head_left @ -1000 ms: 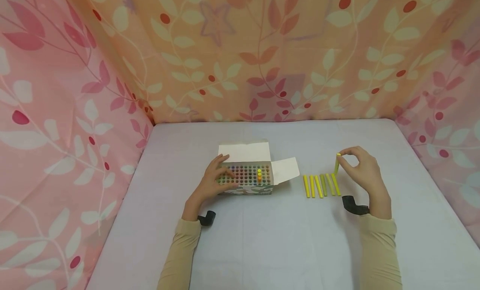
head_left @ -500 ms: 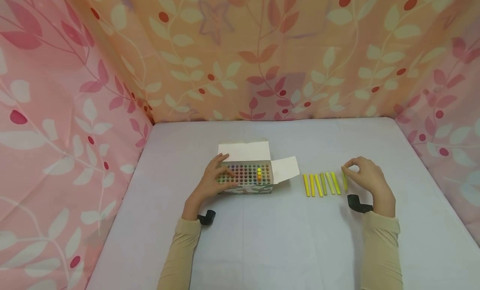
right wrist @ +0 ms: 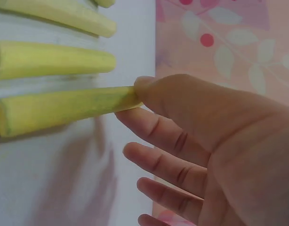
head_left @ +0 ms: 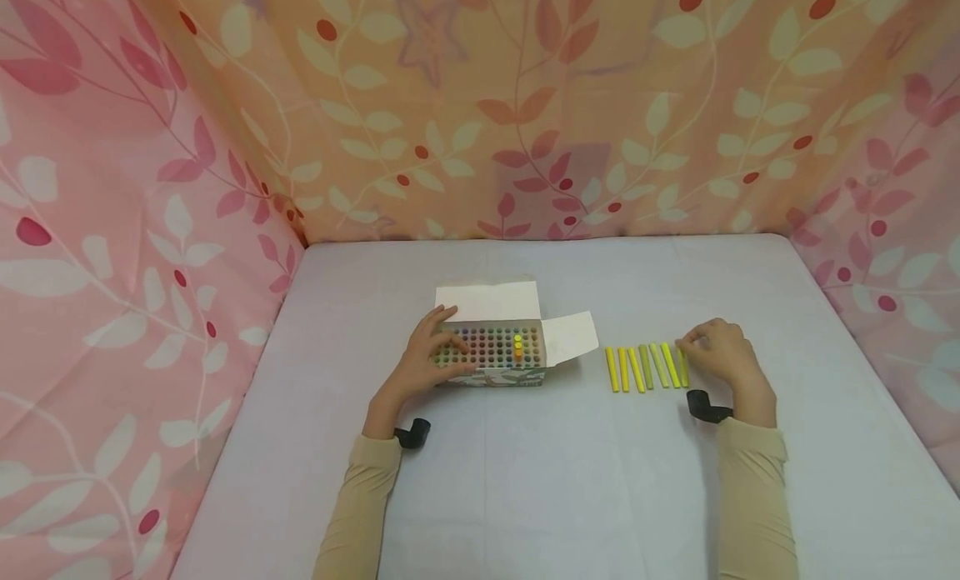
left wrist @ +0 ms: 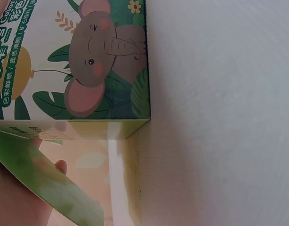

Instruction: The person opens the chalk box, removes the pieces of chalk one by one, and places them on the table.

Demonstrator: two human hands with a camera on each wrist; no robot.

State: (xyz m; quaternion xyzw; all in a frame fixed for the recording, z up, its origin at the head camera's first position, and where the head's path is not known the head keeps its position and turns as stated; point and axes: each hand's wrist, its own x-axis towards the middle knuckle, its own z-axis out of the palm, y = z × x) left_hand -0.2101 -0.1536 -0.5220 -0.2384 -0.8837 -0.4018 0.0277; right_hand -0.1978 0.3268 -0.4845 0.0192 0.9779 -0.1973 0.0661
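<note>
A pale yellow chalk stick (right wrist: 64, 113) lies at the right end of a row of yellow and greenish chalk sticks (head_left: 635, 370) on the white table. My right hand (head_left: 723, 352) pinches its far end between thumb and forefinger; the other fingers hang apart below. Left of the row stands an open cardboard box (head_left: 525, 378) filled with upright chalk in many colours, a few yellow and orange pieces showing brighter. My left hand (head_left: 420, 359) grips the box's left end, with thumb near the front edge and fingers over the top. In the left wrist view the box's elephant-printed side (left wrist: 95, 56) shows.
The box's white lid flap (head_left: 487, 301) stands up behind it, and a side flap (head_left: 572, 338) sticks out to the right. Patterned cloth (head_left: 480, 147) hangs behind the table and at both sides. A black wrist camera (head_left: 414, 433) sits by the left wrist.
My right hand has lowered the chalk stick from upright above the row to the table, then shifted it left beside the last stick. The left hand keeps its place on the box.
</note>
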